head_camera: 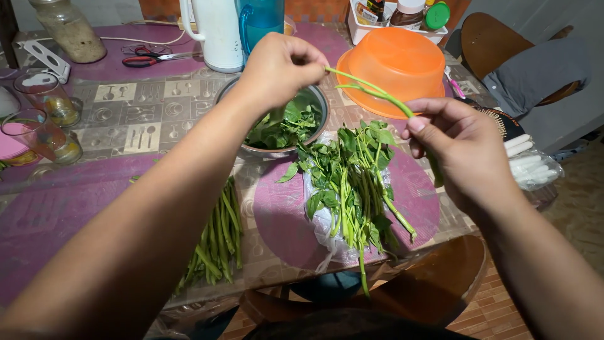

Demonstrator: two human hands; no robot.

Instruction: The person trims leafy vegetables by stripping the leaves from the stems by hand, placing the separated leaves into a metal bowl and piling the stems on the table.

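My left hand (280,68) and my right hand (454,145) both pinch one bare green stem (371,93), held in the air between them. The left hand grips its thin tip above a metal bowl (319,97) that holds plucked green leaves (286,126). The right hand holds the thicker lower part, which runs down behind the palm. Below the hands a bunch of leafy green stalks (355,173) lies on a clear plastic bag. A pile of stripped stems (217,236) lies to the left near the table edge.
An upturned orange plastic bowl (396,63) sits behind the stem. A white kettle (217,31), a blue jug (261,19), red-handled scissors (148,58), a glass jar (69,28) and glasses (44,97) stand at the back and left. A wooden chair (428,283) is below.
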